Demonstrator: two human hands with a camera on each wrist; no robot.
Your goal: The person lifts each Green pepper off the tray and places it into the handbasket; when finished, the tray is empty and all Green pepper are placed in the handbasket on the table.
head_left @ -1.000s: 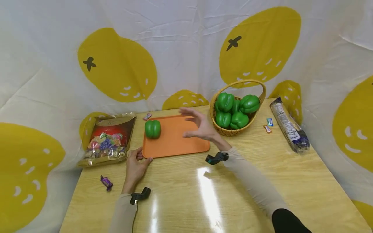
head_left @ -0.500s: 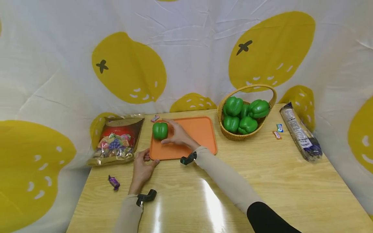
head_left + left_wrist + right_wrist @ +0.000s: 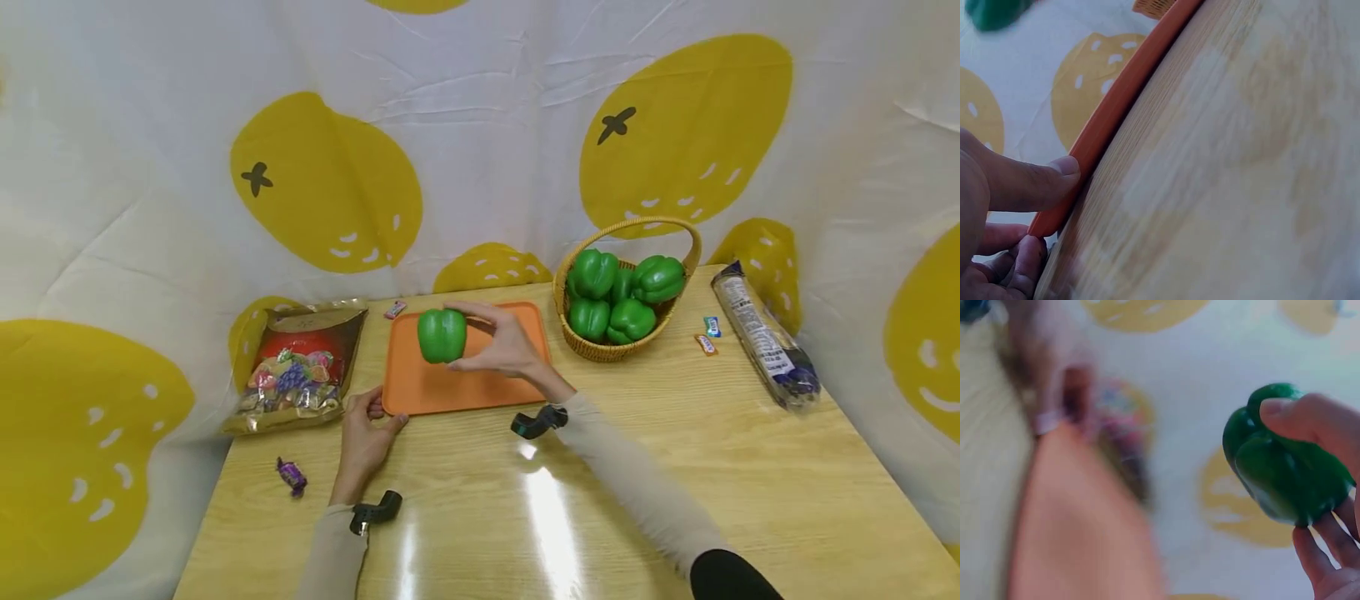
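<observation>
A green bell pepper (image 3: pixel 442 336) is held in the right hand (image 3: pixel 504 343), above the orange tray (image 3: pixel 420 400). The right wrist view shows the thumb on one side of the pepper (image 3: pixel 1285 469) and fingertips on the other, with the tray apart from it. At the tray's near left corner, the left hand (image 3: pixel 365 442) grips the rim. In the left wrist view the thumb lies on the tray's edge (image 3: pixel 1110 115), with fingers curled at the corner. More green bell peppers (image 3: pixel 630 321) sit in a wicker basket (image 3: pixel 600 350) right of the tray.
A gold fruit-print bag (image 3: pixel 296 367) lies left of the tray, with a purple wrapped candy (image 3: pixel 292 477) nearer. A small candy (image 3: pixel 395 310) lies behind the tray. Two candies (image 3: pixel 707 344) and a long plastic package (image 3: pixel 765 337) lie right of the basket.
The right hand has reached left to the pepper on the tray, taken hold of it, then lifted it and moved back rightward. The left hand has stayed at the tray's corner.
</observation>
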